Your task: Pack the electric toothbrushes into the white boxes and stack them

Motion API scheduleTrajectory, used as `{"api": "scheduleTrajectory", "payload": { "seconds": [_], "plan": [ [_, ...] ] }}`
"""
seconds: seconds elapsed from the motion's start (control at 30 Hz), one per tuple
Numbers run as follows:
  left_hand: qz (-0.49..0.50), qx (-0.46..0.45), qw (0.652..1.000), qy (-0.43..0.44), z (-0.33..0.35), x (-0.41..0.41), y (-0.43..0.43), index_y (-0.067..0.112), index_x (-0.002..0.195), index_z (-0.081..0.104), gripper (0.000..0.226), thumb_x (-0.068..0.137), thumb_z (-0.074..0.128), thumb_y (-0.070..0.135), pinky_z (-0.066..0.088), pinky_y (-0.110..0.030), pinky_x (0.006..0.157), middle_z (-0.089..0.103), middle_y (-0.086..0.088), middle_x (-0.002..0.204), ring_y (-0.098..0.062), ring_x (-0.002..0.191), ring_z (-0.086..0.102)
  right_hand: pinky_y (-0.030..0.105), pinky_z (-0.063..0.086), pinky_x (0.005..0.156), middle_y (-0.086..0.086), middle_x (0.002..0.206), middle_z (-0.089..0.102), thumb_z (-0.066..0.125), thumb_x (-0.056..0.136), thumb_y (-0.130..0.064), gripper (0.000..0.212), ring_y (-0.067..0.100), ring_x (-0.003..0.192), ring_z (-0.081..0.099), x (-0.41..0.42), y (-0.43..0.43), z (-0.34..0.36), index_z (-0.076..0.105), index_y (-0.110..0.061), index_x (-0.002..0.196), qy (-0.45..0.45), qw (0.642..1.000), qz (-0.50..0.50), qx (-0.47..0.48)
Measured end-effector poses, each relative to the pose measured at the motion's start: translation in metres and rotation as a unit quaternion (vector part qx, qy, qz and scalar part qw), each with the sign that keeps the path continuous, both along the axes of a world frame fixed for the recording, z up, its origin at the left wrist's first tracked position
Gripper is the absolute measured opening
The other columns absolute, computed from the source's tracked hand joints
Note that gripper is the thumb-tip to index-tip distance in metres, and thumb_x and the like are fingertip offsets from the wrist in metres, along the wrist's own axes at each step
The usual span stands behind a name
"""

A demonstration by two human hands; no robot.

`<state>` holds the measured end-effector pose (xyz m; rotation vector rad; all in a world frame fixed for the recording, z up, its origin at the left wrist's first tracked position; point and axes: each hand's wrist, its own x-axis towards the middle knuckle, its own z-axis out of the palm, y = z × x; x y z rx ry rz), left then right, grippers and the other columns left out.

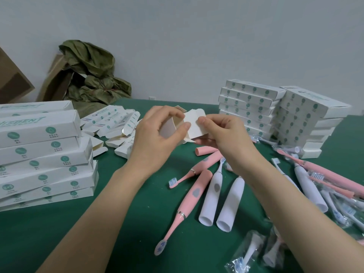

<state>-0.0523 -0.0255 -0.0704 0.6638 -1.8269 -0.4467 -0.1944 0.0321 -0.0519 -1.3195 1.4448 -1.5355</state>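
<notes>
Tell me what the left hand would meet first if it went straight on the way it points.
The left hand points right, into the box it holds. Just past the box's flap sits the right hand, pinching that same flap. Depth between the two hands is hard to judge.

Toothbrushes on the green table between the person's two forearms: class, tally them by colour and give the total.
Pink toothbrushes: 3, one mostly hidden under the right hand
White toothbrushes: 2
Total: 5
</notes>
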Motion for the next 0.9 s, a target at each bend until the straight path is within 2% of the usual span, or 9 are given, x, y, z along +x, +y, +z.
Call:
{"api": "scheduleTrajectory", "payload": {
  "seconds": [0.13,0.23,0.33,0.47,0.57,0.63,0.7,0.8,0.9],
  "plan": [
    [-0.018,-0.015,0.999,-0.036,0.001,0.004,-0.001,0.023,0.102,0.062,0.035,0.071,0.071,0.036,0.036,-0.01,0.087,0.059,0.014,0.111,0.005,0.104,0.051,0.044,0.056,0.083,0.019,0.083,0.069,0.051,0.097,-0.015,0.026,0.023,0.068,0.065,-0.008,-0.002,0.001,0.067,0.005,0.096,-0.013,1.0,0.026,-0.007],
    [-0.016,-0.045,0.997,-0.058,0.003,0.01,-0.004,0.029,0.106,0.06,0.043,0.066,0.073,0.043,0.034,-0.006,0.08,0.057,0.018,0.107,0.008,0.097,0.049,0.03,0.058,0.077,0.022,0.088,0.069,0.05,0.097,-0.014,0.024,0.024,0.071,0.065,-0.008,-0.003,0.001,0.068,0.003,0.097,-0.028,0.998,0.049,-0.024],
    [-0.004,-0.085,0.993,-0.085,0.003,0.016,-0.007,0.027,0.109,0.062,0.049,0.064,0.077,0.039,0.035,-0.008,0.084,0.059,0.011,0.11,0.007,0.099,0.049,0.022,0.058,0.07,0.022,0.092,0.068,0.049,0.098,-0.014,0.024,0.019,0.069,0.066,-0.004,-0.002,-0.001,0.067,0.002,0.1,-0.041,0.997,0.061,-0.032],
    [0.073,-0.139,0.986,-0.058,-0.002,0.012,-0.009,0.013,0.11,0.067,0.044,0.068,0.075,0.022,0.037,-0.008,0.084,0.059,0.002,0.107,0.001,0.088,0.048,0.028,0.057,0.077,0.019,0.097,0.07,0.045,0.1,-0.019,0.031,0.021,0.079,0.069,-0.002,-0.004,-0.003,0.062,0.005,0.108,-0.053,0.994,0.095,-0.013],
    [0.103,-0.117,0.988,-0.006,-0.003,0.01,-0.009,0.01,0.112,0.066,0.042,0.071,0.073,0.018,0.041,-0.012,0.082,0.059,-0.003,0.108,0.001,0.082,0.048,0.038,0.054,0.089,0.01,0.093,0.072,0.054,0.095,-0.016,0.018,0.015,0.084,0.068,-0.011,0.004,-0.007,0.065,-0.004,0.102,0.118,0.987,0.108,0.022],
    [0.106,-0.105,0.989,0.006,0.0,0.011,-0.009,0.012,0.112,0.065,0.042,0.072,0.073,0.02,0.041,-0.011,0.081,0.057,0.001,0.108,0.004,0.08,0.048,0.035,0.05,0.093,0.001,0.096,0.072,0.062,0.09,-0.014,0.013,0.009,0.088,0.067,-0.021,0.013,-0.007,0.068,-0.01,0.101,0.293,0.946,0.126,0.054],
    [0.106,-0.105,0.989,-0.003,0.002,0.011,-0.01,0.013,0.113,0.065,0.043,0.072,0.073,0.022,0.041,-0.014,0.082,0.055,0.004,0.107,0.002,0.077,0.048,0.028,0.047,0.095,-0.007,0.105,0.07,0.068,0.085,-0.015,0.022,0.002,0.098,0.064,-0.033,0.026,-0.004,0.067,-0.017,0.107,0.405,0.895,0.165,0.083],
    [0.108,-0.108,0.988,-0.021,-0.001,0.009,-0.01,0.013,0.112,0.065,0.042,0.073,0.073,0.024,0.038,-0.013,0.084,0.056,0.003,0.107,-0.005,0.079,0.047,0.014,0.026,0.109,-0.019,0.136,0.049,0.081,0.072,-0.02,0.067,-0.007,0.128,0.037,-0.047,0.05,-0.009,0.052,-0.031,0.131,0.442,0.817,0.334,0.161],
    [0.101,-0.106,0.989,-0.032,-0.004,0.008,-0.009,0.014,0.113,0.065,0.042,0.073,0.072,0.025,0.037,-0.012,0.084,0.058,-0.001,0.108,-0.006,0.082,0.047,0.024,0.003,0.115,-0.03,0.153,0.002,0.085,0.065,-0.027,0.102,-0.011,0.138,-0.002,-0.055,0.071,-0.026,0.022,-0.054,0.142,0.474,0.736,0.413,0.25]
  ]
}}
